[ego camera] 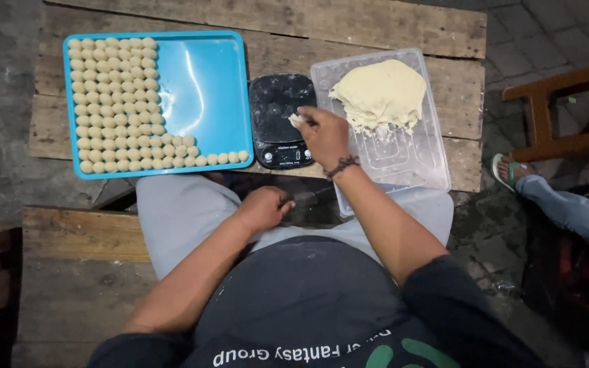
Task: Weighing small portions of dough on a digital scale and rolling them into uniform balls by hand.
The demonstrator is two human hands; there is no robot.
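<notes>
My right hand (323, 134) pinches a small piece of pale dough (296, 120) just above a black kitchen scale (275, 109) in the middle of the wooden table. Right of the scale, a clear plastic tray (410, 163) holds a big lump of the same dough (380, 93). At the left, a blue tray (206, 82) carries several rows of small dough balls (112, 102). My left hand (262, 208) rests closed on my lap below the table edge, and what it holds cannot be seen.
The table (376, 27) is made of rough wooden planks. A wooden chair frame (560, 109) stands at the right. Another person's sandalled foot (509, 168) and trouser leg (570, 208) lie beside it. A wooden bench (76, 235) is under me at the left.
</notes>
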